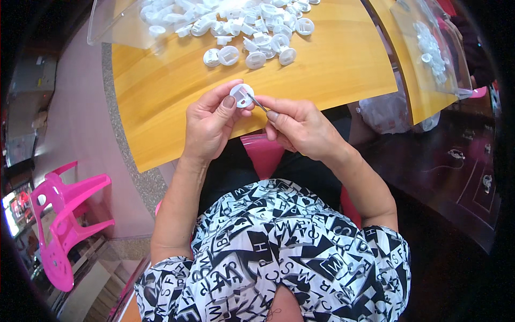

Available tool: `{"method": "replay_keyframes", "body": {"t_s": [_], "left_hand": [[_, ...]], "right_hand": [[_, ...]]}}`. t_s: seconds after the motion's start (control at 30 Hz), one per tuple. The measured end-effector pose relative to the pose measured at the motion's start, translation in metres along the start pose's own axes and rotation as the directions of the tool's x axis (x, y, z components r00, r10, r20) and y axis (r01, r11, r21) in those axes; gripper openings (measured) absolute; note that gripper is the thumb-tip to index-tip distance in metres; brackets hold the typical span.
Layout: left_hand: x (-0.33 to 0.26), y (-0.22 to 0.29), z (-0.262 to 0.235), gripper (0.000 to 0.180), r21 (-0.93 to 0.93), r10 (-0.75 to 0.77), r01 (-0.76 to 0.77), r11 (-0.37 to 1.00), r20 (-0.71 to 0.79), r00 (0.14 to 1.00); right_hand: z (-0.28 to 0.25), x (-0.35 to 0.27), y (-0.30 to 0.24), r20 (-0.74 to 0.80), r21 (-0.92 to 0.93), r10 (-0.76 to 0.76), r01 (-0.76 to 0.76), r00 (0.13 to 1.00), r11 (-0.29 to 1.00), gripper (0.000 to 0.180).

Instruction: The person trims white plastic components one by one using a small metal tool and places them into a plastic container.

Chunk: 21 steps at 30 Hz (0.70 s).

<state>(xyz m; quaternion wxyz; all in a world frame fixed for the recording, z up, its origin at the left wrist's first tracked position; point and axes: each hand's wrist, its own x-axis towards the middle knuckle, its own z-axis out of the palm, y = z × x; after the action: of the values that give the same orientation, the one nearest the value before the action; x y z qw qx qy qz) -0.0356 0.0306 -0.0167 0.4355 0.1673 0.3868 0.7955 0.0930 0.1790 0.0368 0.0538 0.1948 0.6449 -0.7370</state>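
Note:
My left hand [208, 124] pinches a white round plastic part [236, 95] between thumb and fingers, just above the near side of the yellow wooden table [171, 102]. The part has a small rectangular cutout in its face. In my right hand [308, 126] is a thin dark metal tool [259, 103], held between thumb and index finger. Its tip meets the right side of the part's face; whether it is tweezers or a pick I cannot make out. Beyond my hands lies a heap of similar white plastic parts [256, 38], several of them nearest me.
A clear plastic sheet or tray [112, 27] reaches over the table's far left. On a second yellow surface at right are more small white pieces [429, 51]. A clear plastic bag [383, 114] is below the table's right edge. A pink plastic stool [70, 198] lies at left.

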Motion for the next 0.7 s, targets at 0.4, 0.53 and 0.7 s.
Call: {"method": "replay_keyframes", "body": {"t_s": [0.4, 0.53, 0.7], "left_hand": [[0.000, -0.003, 0.002, 0.034, 0.124, 0.025, -0.026, 0.992, 0.009, 1.000], [0.000, -0.004, 0.002, 0.033, 0.146, 0.032, -0.033, 0.989, 0.010, 0.999], [-0.001, -0.005, 0.003, 0.030, 0.198, 0.045, -0.047, 0.979, 0.014, 0.999]], "right_hand": [[0.000, -0.006, 0.006, -0.040, -0.623, -0.370, 0.266, 0.928, 0.735, 0.040], [0.000, -0.005, 0.010, -0.028, -0.653, -0.383, 0.273, 0.923, 0.706, 0.042], [0.001, -0.005, 0.010, -0.005, -0.667, -0.365, 0.269, 0.931, 0.695, 0.045]]}}
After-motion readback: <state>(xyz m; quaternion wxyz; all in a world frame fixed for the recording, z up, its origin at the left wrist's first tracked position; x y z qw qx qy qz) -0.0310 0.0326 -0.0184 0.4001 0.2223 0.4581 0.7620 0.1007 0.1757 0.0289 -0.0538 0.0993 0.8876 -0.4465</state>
